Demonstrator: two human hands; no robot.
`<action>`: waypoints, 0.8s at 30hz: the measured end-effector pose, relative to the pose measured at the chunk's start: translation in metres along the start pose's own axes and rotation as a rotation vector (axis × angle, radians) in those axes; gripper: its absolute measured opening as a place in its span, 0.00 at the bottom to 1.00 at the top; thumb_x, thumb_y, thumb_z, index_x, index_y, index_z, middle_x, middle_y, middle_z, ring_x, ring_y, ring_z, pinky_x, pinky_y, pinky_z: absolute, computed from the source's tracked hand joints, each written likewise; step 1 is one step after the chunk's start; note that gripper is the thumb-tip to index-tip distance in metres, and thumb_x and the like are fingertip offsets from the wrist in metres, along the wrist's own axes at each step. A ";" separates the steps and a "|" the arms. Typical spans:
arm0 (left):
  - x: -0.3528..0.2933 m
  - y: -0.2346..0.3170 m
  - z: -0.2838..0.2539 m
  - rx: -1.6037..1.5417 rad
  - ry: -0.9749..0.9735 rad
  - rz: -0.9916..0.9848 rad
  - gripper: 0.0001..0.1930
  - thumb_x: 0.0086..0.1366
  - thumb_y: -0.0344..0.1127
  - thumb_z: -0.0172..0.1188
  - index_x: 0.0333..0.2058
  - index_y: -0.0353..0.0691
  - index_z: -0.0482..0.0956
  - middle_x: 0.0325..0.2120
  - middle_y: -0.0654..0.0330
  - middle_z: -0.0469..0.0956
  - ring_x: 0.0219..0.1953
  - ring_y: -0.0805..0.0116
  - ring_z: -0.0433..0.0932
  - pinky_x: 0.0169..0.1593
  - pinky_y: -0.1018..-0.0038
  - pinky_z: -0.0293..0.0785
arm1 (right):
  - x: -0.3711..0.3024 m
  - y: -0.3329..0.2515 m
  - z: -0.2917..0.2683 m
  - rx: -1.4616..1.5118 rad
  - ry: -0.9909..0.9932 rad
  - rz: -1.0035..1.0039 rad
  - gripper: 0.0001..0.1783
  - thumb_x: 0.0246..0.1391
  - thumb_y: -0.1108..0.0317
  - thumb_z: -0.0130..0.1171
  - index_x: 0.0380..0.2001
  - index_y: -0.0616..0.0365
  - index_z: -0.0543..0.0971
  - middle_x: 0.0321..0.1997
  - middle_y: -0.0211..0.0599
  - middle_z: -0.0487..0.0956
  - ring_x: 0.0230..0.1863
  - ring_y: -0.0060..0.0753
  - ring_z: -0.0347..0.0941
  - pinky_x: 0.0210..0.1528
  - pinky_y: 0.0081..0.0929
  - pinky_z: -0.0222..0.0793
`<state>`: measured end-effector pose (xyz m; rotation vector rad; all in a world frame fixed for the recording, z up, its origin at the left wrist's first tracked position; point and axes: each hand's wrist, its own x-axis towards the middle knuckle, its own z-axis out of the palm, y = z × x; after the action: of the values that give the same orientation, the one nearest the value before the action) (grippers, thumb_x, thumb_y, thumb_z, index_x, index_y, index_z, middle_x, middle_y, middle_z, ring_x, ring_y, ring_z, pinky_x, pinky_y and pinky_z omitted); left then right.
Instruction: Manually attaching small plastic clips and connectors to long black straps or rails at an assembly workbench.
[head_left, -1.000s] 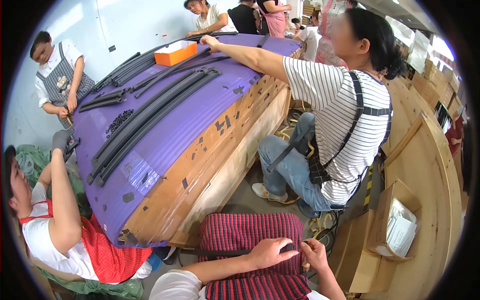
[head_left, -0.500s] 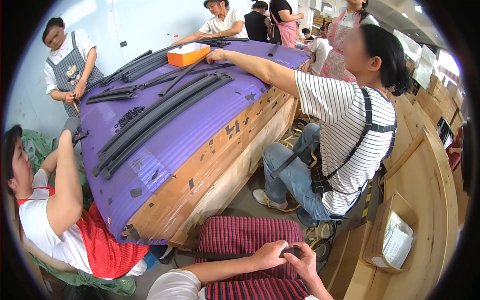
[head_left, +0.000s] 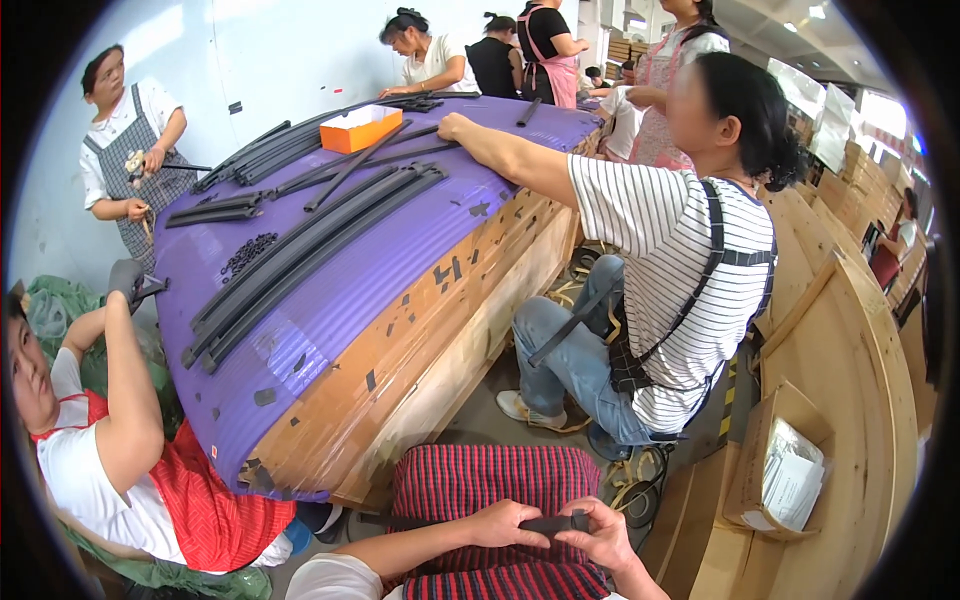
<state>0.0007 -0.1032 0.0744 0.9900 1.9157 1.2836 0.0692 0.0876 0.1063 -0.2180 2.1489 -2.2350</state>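
Observation:
A long black strip (head_left: 552, 525), perhaps rubber or foam, lies across my lap over the red-and-black striped cloth (head_left: 495, 478). My left hand (head_left: 508, 524) is wrapped round it near its right end. At the end itself, the fingers and thumb of my right hand (head_left: 598, 536) pinch it. Between my hands a short dark piece of the strip shows. Its other end runs left behind my left wrist, partly hidden by my forearm.
Ahead stands a purple-covered table (head_left: 290, 300) with taped cardboard sides. On it lie several black strips (head_left: 310, 265), a heap of small black rings (head_left: 248, 255) and an orange box (head_left: 360, 129). Co-workers sit close left and right. A carton of papers (head_left: 790, 480) stands at right.
My hands have spread slightly apart along the strip, showing more of it between them. The co-worker in the checked apron has lifted a hand and head. The whole view has shifted a little.

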 end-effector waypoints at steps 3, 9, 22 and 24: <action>0.000 0.011 -0.016 -0.239 -0.221 -0.124 0.24 0.54 0.56 0.56 0.28 0.36 0.73 0.17 0.65 0.70 0.21 0.73 0.69 0.27 0.75 0.66 | 0.005 -0.015 0.001 -0.196 -0.079 -0.155 0.15 0.37 0.80 0.64 0.32 0.61 0.74 0.32 0.33 0.73 0.33 0.25 0.70 0.34 0.20 0.67; -0.001 0.032 -0.014 -0.197 -0.222 -0.082 0.30 0.50 0.61 0.56 0.32 0.33 0.74 0.21 0.62 0.73 0.27 0.76 0.71 0.32 0.76 0.68 | 0.015 -0.030 0.000 -0.276 -0.292 -0.275 0.17 0.37 0.80 0.63 0.35 0.61 0.74 0.33 0.33 0.73 0.35 0.27 0.71 0.37 0.23 0.68; -0.007 0.039 -0.005 0.045 0.016 -0.036 0.32 0.57 0.62 0.44 0.41 0.33 0.73 0.16 0.48 0.72 0.21 0.58 0.75 0.28 0.69 0.69 | 0.004 -0.010 0.004 0.247 -0.156 0.060 0.22 0.39 0.88 0.55 0.41 0.64 0.68 0.40 0.38 0.73 0.43 0.26 0.69 0.47 0.25 0.66; -0.007 0.039 -0.003 0.068 0.039 0.004 0.29 0.60 0.56 0.46 0.40 0.30 0.73 0.15 0.51 0.71 0.19 0.69 0.73 0.25 0.73 0.67 | 0.002 -0.012 0.003 0.240 -0.155 0.049 0.22 0.39 0.88 0.55 0.41 0.64 0.68 0.40 0.38 0.73 0.42 0.26 0.70 0.46 0.25 0.66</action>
<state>0.0115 -0.1011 0.1123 1.0102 2.0001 1.2562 0.0681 0.0844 0.1187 -0.3140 1.7731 -2.3361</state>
